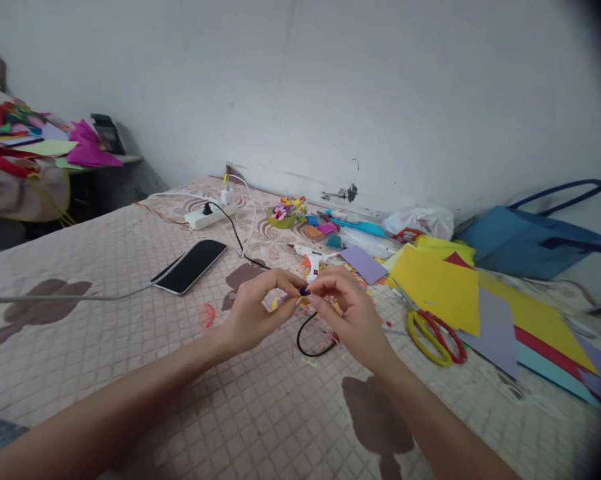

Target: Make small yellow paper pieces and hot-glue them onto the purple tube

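Observation:
My left hand (264, 305) and my right hand (348, 310) meet above the bed-like quilted surface, fingertips pinched together. Between them is a small dark purple and yellow piece (305, 292), mostly covered by the fingers; its exact kind cannot be made out. Just beyond the hands lies a white glue gun (312, 259) with an orange part. Its black cord (300, 341) seems to loop beneath the hands. Scattered paper scraps lie around and under my fingers.
Scissors (434, 333) with yellow and red handles lie to the right by coloured paper sheets (438, 287). A phone (193, 267) and a power strip (210, 217) are on the left. A blue bag (525, 240) stands against the wall. A small container (282, 220) holds colourful pieces.

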`<state>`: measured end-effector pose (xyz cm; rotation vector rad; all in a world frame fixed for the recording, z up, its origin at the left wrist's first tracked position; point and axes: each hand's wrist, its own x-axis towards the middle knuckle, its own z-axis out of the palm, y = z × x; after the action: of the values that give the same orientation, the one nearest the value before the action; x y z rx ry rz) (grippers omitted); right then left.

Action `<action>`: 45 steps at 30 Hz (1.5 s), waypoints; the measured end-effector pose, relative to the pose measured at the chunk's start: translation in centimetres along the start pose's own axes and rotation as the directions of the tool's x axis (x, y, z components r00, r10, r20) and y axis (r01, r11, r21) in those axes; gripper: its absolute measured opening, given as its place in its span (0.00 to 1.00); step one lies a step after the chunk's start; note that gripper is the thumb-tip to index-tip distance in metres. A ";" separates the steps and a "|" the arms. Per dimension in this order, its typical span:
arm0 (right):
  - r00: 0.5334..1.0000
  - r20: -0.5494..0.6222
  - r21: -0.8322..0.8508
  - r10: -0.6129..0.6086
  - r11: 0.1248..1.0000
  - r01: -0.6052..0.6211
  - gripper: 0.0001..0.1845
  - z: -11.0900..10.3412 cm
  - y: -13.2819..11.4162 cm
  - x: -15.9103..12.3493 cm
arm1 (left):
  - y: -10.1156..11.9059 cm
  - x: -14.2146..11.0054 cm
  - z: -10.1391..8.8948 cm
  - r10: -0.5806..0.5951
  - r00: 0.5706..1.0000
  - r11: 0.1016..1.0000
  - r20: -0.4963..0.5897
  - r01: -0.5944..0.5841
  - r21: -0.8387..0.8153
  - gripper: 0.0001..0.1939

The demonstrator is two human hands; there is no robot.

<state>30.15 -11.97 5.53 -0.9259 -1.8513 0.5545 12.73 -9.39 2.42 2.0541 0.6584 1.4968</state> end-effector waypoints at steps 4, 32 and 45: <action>0.998 -0.043 -0.069 -0.050 0.997 0.046 0.07 -0.2 -0.2 0.0 | 0.1 0.0 -0.1 -0.005 1.000 1.000 -0.011 0.005 0.002 0.06; 1.000 0.013 -0.051 0.023 0.998 -0.022 0.04 -0.1 -0.3 0.0 | 0.4 0.2 0.0 0.023 1.000 0.999 0.011 -0.024 0.032 0.04; 0.997 0.067 -0.021 0.047 0.999 -0.046 0.03 -0.2 -0.3 0.2 | 0.2 0.0 0.0 -0.001 1.000 1.000 0.015 0.001 0.013 0.05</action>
<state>30.19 -12.05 5.94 -0.9759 -1.9024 0.6047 12.80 -9.54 2.57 2.0718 0.6647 1.4793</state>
